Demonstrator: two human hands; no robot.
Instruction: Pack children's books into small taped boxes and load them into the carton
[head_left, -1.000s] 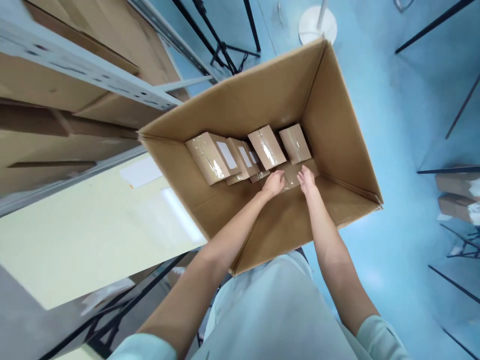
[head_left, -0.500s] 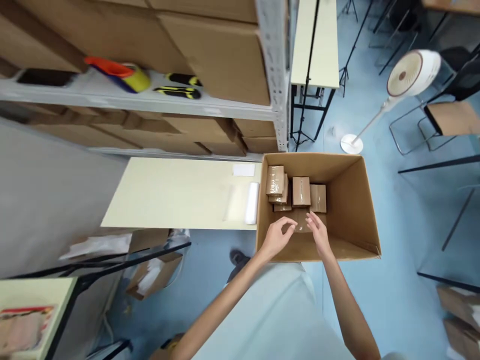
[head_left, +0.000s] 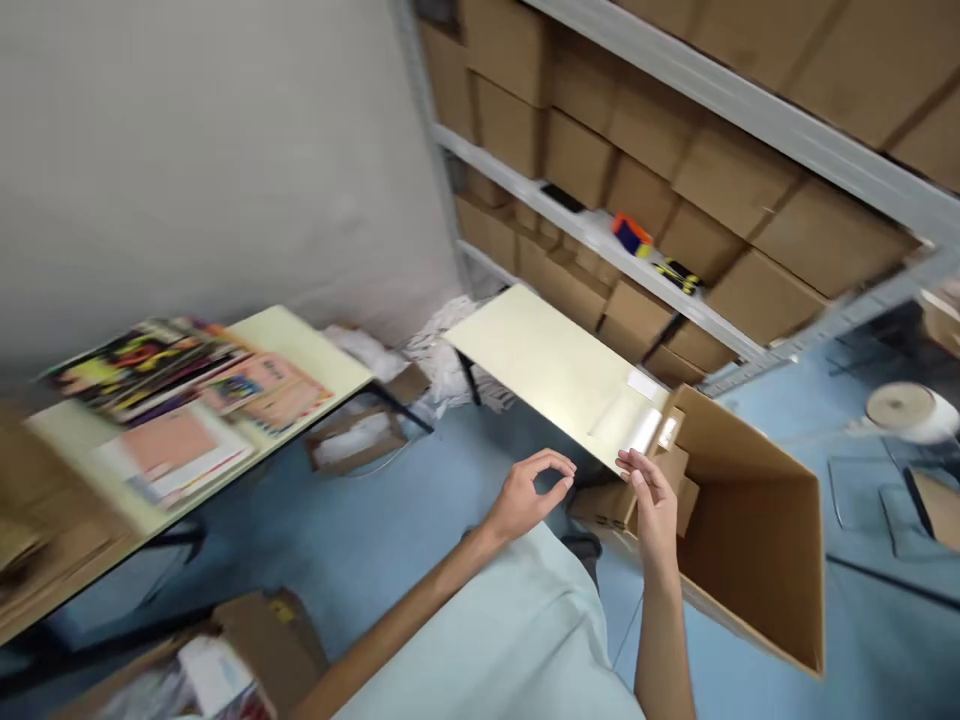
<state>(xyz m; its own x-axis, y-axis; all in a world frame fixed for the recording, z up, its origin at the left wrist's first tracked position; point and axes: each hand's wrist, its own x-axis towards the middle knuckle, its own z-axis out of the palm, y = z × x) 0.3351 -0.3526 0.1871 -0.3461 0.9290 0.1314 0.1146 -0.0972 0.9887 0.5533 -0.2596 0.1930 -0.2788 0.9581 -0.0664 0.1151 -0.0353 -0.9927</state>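
My left hand [head_left: 529, 490] hovers in front of my body with nothing in it, thumb and fingers curved into a loose ring with a gap between the tips. Empty as well, my right hand [head_left: 651, 500] is raised with its fingers loosely bent and apart. Behind and beside the right hand stands a large open cardboard box [head_left: 757, 560]. Small taped cartons [head_left: 670, 430] lie stacked at its left end, partly hidden by that hand and the box wall. A pale table [head_left: 547, 350] adjoins the box, with a white roll [head_left: 643, 430] and a white label sheet [head_left: 646, 385] on it.
Metal shelving [head_left: 720, 325] full of cardboard boxes runs along the back right. At left, another table [head_left: 274, 330] carries magazines [head_left: 150, 365] and papers. An open carton with plastic packaging [head_left: 214, 675] is at lower left. A white fan [head_left: 904, 410] stands at far right.
The view has swung left, so the big box now sits further right and the magazine table shows. Both hands have come out from over the box, still empty.
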